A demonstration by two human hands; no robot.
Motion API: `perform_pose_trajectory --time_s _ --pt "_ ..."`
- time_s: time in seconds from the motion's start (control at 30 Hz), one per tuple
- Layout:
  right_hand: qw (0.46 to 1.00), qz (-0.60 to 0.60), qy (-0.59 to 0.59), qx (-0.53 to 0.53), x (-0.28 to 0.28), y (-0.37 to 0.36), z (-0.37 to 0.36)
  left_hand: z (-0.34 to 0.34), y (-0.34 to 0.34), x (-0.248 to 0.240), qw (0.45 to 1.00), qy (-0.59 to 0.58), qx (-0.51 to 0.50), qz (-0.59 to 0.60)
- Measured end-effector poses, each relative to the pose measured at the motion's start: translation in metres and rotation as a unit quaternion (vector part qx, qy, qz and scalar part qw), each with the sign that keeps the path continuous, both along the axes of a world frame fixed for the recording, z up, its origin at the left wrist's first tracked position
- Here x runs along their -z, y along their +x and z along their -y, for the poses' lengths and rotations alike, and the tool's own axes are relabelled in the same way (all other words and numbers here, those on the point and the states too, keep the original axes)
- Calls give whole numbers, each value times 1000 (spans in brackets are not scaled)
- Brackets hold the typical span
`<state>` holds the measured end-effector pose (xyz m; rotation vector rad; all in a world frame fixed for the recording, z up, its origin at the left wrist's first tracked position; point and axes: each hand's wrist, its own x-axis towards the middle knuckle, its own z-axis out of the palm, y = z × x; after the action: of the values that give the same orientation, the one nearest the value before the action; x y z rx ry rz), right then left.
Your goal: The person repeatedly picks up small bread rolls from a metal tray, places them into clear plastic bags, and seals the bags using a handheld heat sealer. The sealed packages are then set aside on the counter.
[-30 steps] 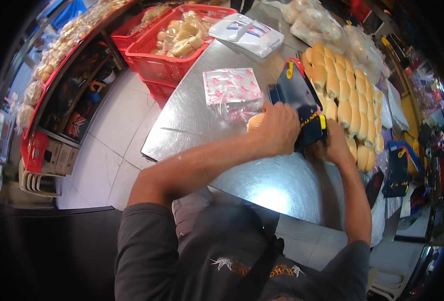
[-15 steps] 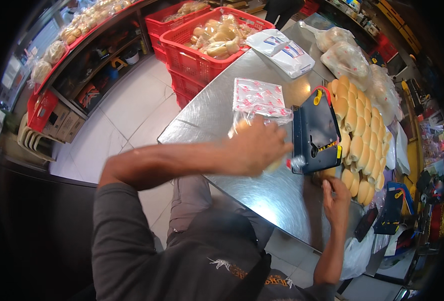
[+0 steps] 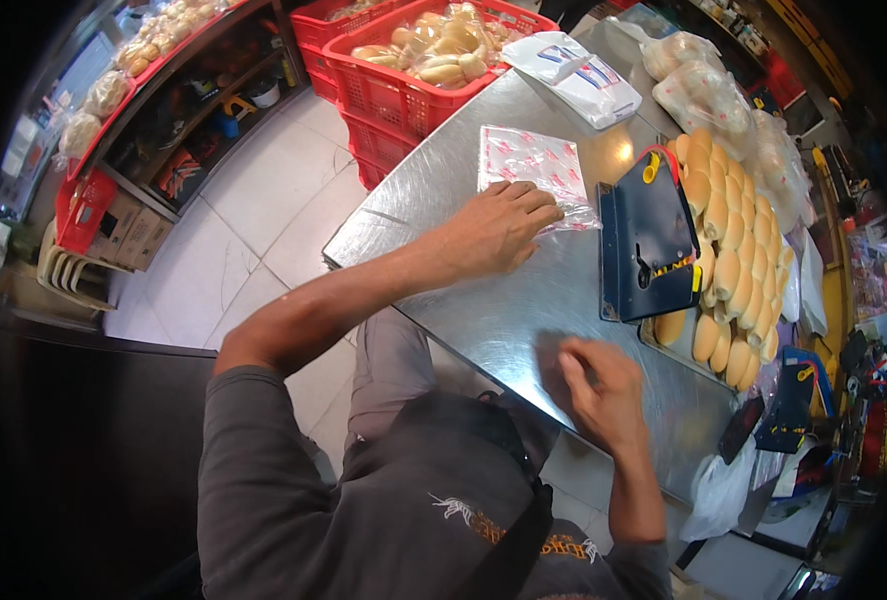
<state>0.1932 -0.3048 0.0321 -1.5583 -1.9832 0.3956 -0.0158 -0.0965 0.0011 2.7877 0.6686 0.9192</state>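
Observation:
My left hand (image 3: 508,225) reaches across the steel table, palm down, fingers stretched over the near edge of a stack of clear plastic bags with red print (image 3: 531,160). The thumb is hidden. Close to the table's front edge, my right hand (image 3: 605,388) is held with curled fingers and the thumb alongside; nothing shows in it. Between the bags and the bread stands a dark blue bag-neck tape sealer (image 3: 648,245) with red and yellow parts. Right of it, long golden bread rolls (image 3: 733,235) lie in rows on a tray (image 3: 688,358).
Red crates (image 3: 388,85) holding bagged rolls stand beyond the table's left edge. At the far end lie a white printed bag (image 3: 575,82) and filled plastic bags (image 3: 705,100). A second sealer (image 3: 788,405) is at the right, near a white bag (image 3: 715,490).
My left hand has moved onto the bag stack; the clear-wrapped item by it is no longer seen there. My right hand has drawn back leftward from the rolls. The view has shifted slightly.

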Motion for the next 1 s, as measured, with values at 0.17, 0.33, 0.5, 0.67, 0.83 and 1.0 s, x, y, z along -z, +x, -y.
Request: perform_pose_trajectory --time_s 0.17,0.33,0.5,0.67,0.83,1.0 --pt "964 -3 258 70 5 -26 -100 27 6 3 995 -26 -33 90" --pt "974 43 189 118 10 -29 -178 27 -1 16 993 -32 -2 110" --pt "977 -79 127 153 29 -19 -183 -2 7 19 995 -17 -93 -31" --pt "971 -25 214 105 46 -12 -185 -22 20 17 994 -52 -97 -23" --pt "967 -117 134 183 53 -9 -188 -23 22 22 994 -52 -83 -40" --pt "947 -192 216 139 56 -13 -186 -19 28 22 994 -21 -107 1"
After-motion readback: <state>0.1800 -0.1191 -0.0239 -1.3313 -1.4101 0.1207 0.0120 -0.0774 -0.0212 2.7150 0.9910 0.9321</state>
